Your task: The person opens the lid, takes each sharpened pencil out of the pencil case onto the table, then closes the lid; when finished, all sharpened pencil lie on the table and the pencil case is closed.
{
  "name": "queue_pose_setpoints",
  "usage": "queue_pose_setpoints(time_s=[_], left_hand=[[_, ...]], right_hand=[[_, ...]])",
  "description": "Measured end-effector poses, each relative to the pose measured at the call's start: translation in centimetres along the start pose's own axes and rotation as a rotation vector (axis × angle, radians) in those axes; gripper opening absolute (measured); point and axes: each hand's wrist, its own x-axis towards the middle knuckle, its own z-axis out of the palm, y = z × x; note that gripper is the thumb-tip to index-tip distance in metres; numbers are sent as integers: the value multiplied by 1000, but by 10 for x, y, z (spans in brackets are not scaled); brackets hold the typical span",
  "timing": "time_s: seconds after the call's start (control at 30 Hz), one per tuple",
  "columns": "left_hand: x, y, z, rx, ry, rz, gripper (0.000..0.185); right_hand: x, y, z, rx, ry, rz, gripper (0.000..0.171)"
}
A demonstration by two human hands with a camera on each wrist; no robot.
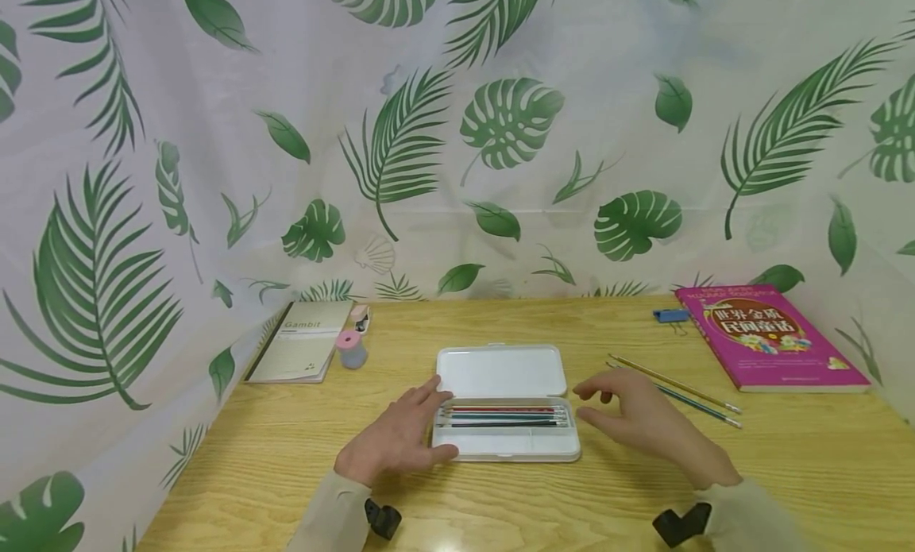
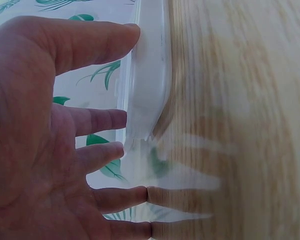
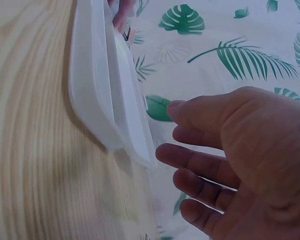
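Observation:
A white pencil case (image 1: 493, 446) lies on the table with its lid (image 1: 500, 371) folded back flat behind it. Several pencils (image 1: 500, 415), among them red, green and black ones, lie side by side in its rear compartment. My left hand (image 1: 400, 437) rests at the case's left end, fingers spread and thumb at the front corner; the left wrist view shows the thumb against the white side wall (image 2: 150, 75). Just off the right end, my right hand (image 1: 636, 413) hovers with relaxed, slightly bent fingers and nothing between them.
Two loose pencils, a gold one (image 1: 672, 382) and a teal one (image 1: 696, 405), lie right of the case. Farther right are a blue binder clip (image 1: 669, 315) and a magenta book (image 1: 772, 337). A notebook (image 1: 300, 341), a pink-topped container (image 1: 351, 349) and a small stapler-like item (image 1: 360, 319) sit back left.

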Motion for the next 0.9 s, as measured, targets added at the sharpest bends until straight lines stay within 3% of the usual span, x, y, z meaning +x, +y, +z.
queue_pose_setpoints(time_s=[0.23,0.4,0.9], left_hand=[[-1,0,2,-10,-5,-2,79],[-1,0,2,-10,-8,-3,79],[-1,1,-2,-6,-16,2,78]], right_hand=[[10,-10,16,36,-105,-95,24],[10,-12,25,12,-157,-102,27],[15,-11,43,-205,-87,-166,25]])
